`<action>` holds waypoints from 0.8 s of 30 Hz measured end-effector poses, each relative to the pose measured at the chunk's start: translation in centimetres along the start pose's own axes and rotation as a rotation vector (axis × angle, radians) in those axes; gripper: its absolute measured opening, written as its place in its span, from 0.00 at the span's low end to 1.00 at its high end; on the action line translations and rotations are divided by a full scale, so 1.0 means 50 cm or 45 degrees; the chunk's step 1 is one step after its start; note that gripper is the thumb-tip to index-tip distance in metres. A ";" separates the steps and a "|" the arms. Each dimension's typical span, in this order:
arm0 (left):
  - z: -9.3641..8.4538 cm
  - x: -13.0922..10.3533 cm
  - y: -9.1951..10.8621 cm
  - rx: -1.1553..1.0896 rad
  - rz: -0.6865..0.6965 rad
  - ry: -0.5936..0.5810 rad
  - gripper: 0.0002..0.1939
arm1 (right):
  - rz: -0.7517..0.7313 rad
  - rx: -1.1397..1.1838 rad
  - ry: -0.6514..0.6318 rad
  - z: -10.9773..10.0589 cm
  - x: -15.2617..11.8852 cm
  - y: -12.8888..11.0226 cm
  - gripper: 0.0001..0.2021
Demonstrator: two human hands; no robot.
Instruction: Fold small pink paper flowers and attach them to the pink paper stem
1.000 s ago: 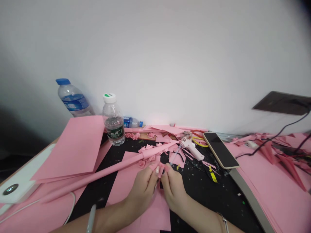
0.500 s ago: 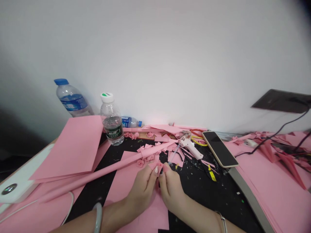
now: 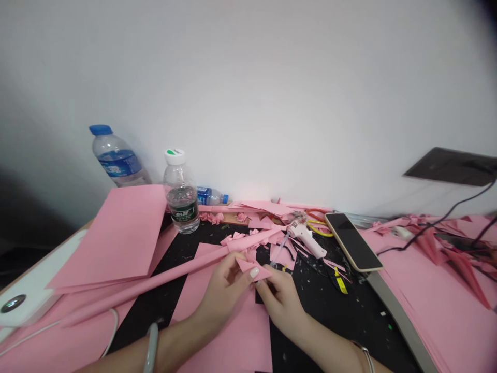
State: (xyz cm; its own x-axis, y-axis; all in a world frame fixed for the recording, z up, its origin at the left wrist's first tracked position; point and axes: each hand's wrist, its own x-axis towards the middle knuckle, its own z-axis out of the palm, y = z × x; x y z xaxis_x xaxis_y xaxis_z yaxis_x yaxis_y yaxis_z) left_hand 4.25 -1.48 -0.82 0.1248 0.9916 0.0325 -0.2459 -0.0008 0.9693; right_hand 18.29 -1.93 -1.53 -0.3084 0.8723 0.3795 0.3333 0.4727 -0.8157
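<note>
A small folded piece of pink paper (image 3: pixel 252 270) is held up between my two hands. My left hand (image 3: pixel 227 285) pinches it from the left, with the thumb on its front face. On the other side, my right hand (image 3: pixel 280 298) grips its right corner between thumb and fingers. Beneath my hands lies a flat pink sheet (image 3: pixel 233 331) on the black table surface (image 3: pixel 330 321). Just beyond them a long rolled pink paper tube (image 3: pixel 174 272) crosses the table diagonally.
A glue gun (image 3: pixel 307 239) and a phone (image 3: pixel 353 242) lie to the right, with cords around them. A water bottle (image 3: pixel 182 207) stands at the back left beside stacked pink sheets (image 3: pixel 120 233). More pink sheets (image 3: pixel 438 305) cover the right side.
The folded paper has turned and now shows a wider triangular face. My hands have moved slightly apart, and my left thumb has shifted across the front of the paper.
</note>
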 end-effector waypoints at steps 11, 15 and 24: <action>-0.024 0.021 0.010 -0.063 -0.154 0.082 0.15 | 0.185 0.131 -0.063 -0.012 -0.008 0.020 0.15; -0.026 0.025 0.009 -0.087 -0.208 0.080 0.19 | 0.183 0.073 -0.059 -0.009 -0.006 0.018 0.15; -0.032 0.024 0.004 -0.101 -0.280 0.026 0.17 | 0.132 -0.119 -0.050 -0.017 -0.005 0.013 0.11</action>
State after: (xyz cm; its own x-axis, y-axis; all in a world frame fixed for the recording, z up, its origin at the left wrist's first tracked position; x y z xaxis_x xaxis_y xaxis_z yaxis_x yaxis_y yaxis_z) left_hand 2.79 -0.07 -0.98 0.1642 0.9693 -0.1832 -0.2901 0.2249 0.9302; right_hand 19.34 -1.75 -1.78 -0.3022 0.9123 0.2763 0.4464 0.3915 -0.8047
